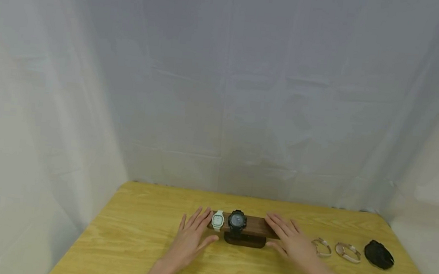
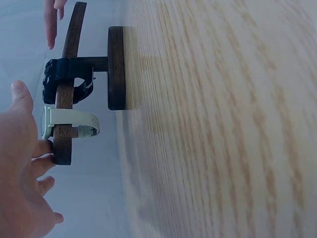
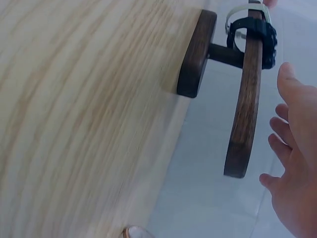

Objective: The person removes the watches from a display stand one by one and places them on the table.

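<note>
A dark wooden watch stand [image 1: 256,226] with a crossbar on a short base [image 1: 244,241] stands on the table. A pale square-faced watch [image 1: 217,220] is strapped round the bar's left part. Beside it, nearer the middle, sits a chunky black watch [image 1: 237,219]. My left hand [image 1: 188,239] is at the bar's left end, fingers extended; in the left wrist view some fingertips overlap that end. My right hand [image 1: 294,243] is at the bare right end with fingers extended; the right wrist view shows a gap between hand [image 3: 302,134] and bar [image 3: 246,109].
To the right of my right hand lie two slim light-strapped watches, one [image 1: 324,248] partly behind the hand and another [image 1: 348,252] farther right. Beyond them is a crumpled-looking black item [image 1: 379,254] of unclear kind. White sheeting [image 1: 222,110] hangs behind and beside the wooden table [image 1: 112,242].
</note>
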Available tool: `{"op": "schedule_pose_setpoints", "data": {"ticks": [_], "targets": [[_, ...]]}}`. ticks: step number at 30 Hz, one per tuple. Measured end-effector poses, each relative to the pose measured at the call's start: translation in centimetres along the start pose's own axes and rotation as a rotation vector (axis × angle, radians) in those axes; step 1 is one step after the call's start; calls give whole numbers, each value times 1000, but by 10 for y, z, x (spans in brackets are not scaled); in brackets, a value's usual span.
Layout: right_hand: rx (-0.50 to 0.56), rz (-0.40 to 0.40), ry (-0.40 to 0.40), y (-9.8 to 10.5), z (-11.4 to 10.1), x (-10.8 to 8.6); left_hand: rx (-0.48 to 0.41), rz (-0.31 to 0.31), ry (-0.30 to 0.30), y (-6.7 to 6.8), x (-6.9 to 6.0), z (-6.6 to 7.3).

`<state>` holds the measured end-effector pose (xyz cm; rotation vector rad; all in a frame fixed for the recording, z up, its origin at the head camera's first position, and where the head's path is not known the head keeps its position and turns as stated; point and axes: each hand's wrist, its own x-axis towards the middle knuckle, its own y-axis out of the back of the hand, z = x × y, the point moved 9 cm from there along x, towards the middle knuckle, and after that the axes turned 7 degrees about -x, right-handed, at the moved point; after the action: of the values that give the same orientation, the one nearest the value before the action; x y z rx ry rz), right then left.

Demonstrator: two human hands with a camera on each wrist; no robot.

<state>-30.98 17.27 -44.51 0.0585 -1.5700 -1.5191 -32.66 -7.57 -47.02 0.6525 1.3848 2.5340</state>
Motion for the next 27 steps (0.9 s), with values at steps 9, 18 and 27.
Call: {"op": "schedule_pose_setpoints", "data": {"ticks": [9, 18, 27], "targets": [[42, -91, -28, -15, -14, 3, -1, -4, 5, 0, 0, 0], [117, -119, -88, -18, -14, -2, 2, 12, -5, 1, 3, 0], [159, -139, -83, -17, -15, -1, -41, 128, -49, 23, 13, 4]]}}
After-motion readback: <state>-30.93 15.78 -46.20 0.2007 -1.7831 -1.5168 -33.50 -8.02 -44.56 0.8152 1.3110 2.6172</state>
